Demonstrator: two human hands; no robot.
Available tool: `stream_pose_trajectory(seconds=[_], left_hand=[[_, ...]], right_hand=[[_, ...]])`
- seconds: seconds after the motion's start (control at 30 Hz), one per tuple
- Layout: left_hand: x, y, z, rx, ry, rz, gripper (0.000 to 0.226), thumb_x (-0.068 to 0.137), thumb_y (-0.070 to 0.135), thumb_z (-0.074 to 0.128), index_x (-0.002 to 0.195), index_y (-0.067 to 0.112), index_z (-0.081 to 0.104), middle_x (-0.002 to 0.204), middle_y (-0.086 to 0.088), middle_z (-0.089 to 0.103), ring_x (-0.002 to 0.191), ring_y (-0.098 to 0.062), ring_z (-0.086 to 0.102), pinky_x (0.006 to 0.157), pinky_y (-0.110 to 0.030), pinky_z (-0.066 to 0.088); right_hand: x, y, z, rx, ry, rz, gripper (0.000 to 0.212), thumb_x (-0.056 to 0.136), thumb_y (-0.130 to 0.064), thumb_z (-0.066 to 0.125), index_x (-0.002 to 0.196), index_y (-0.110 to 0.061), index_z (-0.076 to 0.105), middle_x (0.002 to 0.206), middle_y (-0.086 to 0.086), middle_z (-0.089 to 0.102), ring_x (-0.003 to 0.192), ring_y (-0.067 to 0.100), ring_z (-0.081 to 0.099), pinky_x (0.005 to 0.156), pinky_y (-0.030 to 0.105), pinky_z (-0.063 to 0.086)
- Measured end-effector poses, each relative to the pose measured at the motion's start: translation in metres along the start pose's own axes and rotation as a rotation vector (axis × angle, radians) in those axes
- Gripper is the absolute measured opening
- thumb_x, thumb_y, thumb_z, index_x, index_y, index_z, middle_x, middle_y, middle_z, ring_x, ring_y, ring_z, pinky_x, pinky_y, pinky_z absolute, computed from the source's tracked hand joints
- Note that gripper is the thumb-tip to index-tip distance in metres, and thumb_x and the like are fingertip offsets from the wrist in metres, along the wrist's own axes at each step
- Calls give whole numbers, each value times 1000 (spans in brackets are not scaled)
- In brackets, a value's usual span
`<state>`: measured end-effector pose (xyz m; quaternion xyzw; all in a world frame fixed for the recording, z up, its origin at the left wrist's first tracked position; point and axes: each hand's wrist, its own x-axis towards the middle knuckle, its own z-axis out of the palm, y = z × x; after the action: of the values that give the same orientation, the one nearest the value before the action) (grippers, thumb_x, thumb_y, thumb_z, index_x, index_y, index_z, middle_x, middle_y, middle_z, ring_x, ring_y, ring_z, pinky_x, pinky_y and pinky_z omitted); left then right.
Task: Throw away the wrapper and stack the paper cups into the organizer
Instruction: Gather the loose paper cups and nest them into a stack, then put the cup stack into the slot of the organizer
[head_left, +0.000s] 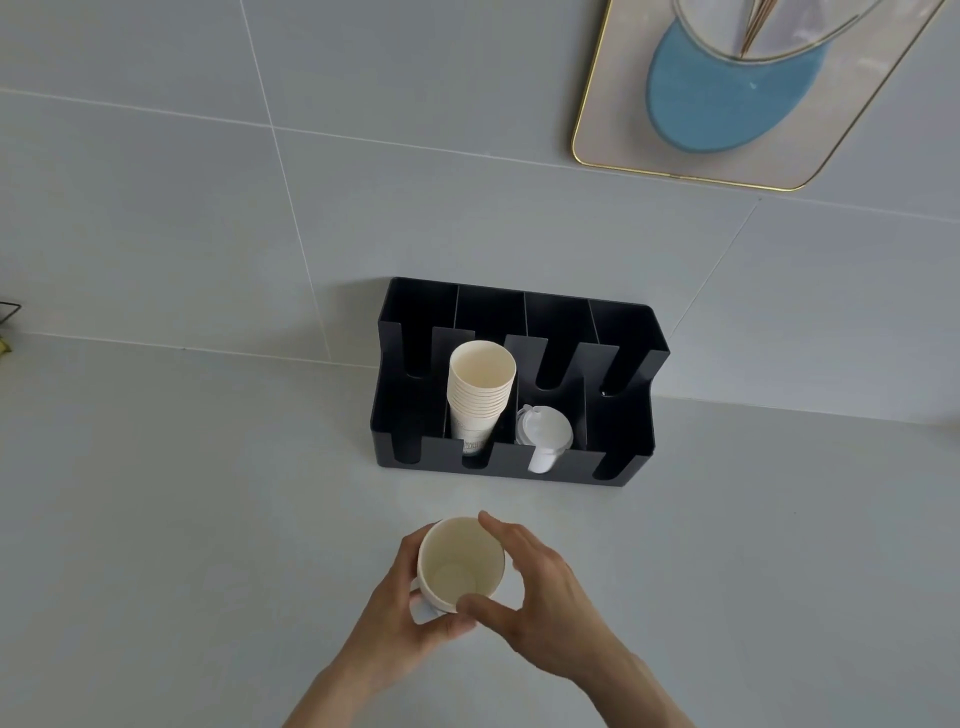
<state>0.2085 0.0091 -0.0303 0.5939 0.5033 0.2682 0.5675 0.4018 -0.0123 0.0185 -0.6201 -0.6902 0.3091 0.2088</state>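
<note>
A black organizer with several slots stands against the tiled wall. A stack of cream paper cups leans in its second slot from the left. White lids fill the third slot. In front of it, both hands hold a paper cup above the counter, mouth up. My left hand wraps its lower side. My right hand pinches the rim with thumb and fingers. No wrapper is in view.
A gold-rimmed tray with a blue disc and a glass vessel hangs at the upper right on the wall. A dark wire object pokes in at the left edge. The grey counter runs left and right of the organizer.
</note>
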Motion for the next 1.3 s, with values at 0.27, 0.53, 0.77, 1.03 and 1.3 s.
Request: stream_pose_trajectory(seconds=[0.27, 0.53, 0.77, 1.03, 1.3], left_hand=[[1, 3, -3, 101, 19, -13, 102, 58, 53, 91, 138, 52, 29, 133, 25, 51, 122, -8, 55, 92, -19, 50], [-10, 11, -44, 85, -59, -246, 101, 50, 64, 88, 138, 35, 46, 136, 13, 56, 125, -5, 55, 100, -28, 48], [3, 49, -63, -118, 80, -481, 32, 95, 40, 65, 113, 13, 68, 111, -10, 72, 87, -24, 73, 88, -42, 62], [12, 65, -49, -125, 35, -517, 24, 97, 28, 64, 102, 8, 76, 100, -15, 77, 79, -30, 76, 79, -39, 65], [16, 74, -50, -160, 53, -500, 23, 98, 23, 64, 96, 5, 77, 95, -17, 78, 84, -35, 77, 78, -41, 65]], right_hand=[[1, -3, -3, 145, -30, 131, 89, 76, -55, 82, 151, -45, 36, 144, -22, 53, 122, 3, 58, 101, 29, 54], [-1, -2, -22, 452, -10, 487, 62, 87, -38, 80, 143, -27, 55, 125, -12, 67, 99, 4, 73, 89, 31, 62], [11, -10, -34, 606, -33, 660, 37, 93, -27, 69, 105, 8, 68, 116, 20, 71, 100, 32, 75, 87, 45, 63], [22, -12, -24, 598, -57, 686, 18, 92, -13, 66, 97, -3, 80, 105, 19, 78, 73, 19, 71, 78, 37, 66], [26, -11, -28, 556, -32, 634, 17, 90, -12, 67, 90, -9, 83, 90, 6, 80, 68, 11, 73, 71, 25, 64]])
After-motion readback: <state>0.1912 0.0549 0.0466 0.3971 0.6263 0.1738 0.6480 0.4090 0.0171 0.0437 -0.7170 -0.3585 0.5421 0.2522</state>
